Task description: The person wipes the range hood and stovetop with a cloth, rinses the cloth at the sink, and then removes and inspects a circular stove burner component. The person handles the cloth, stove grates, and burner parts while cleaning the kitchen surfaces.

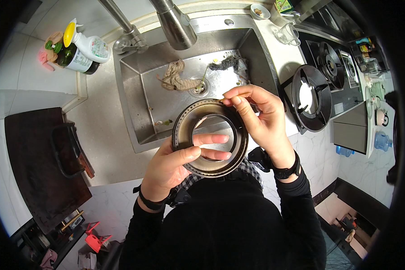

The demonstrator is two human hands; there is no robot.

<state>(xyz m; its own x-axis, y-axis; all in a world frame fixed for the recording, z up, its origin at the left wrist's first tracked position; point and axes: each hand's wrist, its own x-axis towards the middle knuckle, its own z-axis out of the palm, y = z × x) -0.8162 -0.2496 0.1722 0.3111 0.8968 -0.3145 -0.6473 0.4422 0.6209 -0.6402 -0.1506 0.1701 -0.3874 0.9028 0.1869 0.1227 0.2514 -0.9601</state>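
Note:
My left hand holds a round metal burner ring with small holes around its rim; the thumb lies on top and two fingers pass through its centre opening. At the ring's far right rim, my right hand pinches a thin yellowish piece between thumb and forefinger; what it is cannot be told. The ring is over the near edge of a stainless steel sink. In the sink lie a crumpled beige cloth near the drain, a dark mesh scourer and food scraps.
A faucet overhangs the sink. Spray and pump bottles stand at the back left. A dark board is on the left. To the right are a glass mug, a small bowl, a black pan support and a gas hob.

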